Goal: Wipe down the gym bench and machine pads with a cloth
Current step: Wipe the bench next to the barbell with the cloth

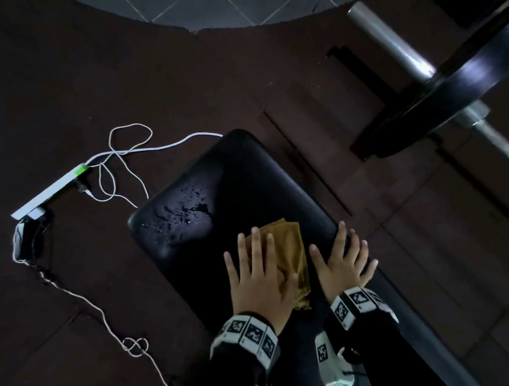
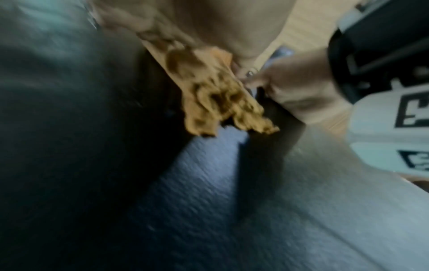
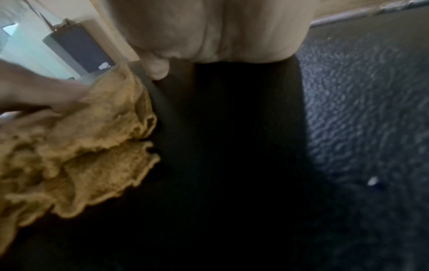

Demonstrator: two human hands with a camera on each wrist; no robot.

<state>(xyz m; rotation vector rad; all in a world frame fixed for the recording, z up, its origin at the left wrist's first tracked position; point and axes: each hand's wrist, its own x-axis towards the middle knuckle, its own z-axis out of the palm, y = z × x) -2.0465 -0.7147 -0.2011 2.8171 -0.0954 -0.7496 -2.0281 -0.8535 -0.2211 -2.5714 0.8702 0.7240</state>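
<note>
1. Cloth, mustard, lies on the black worktop near its right edge; its near part is hidden under the left hand.
2. Left hand presses flat on the cloth, fingers spread and straight.
3. Right hand rests flat on the worktop just beside the cloth, fingers spread, holding nothing.
4. Droplets sit on the worktop left of the cloth.
5. Both wrist views are blurred; only cloth edge, palms and pad show.
6. Barbell is cut off at upper right; cable trails on the floor.
</note>
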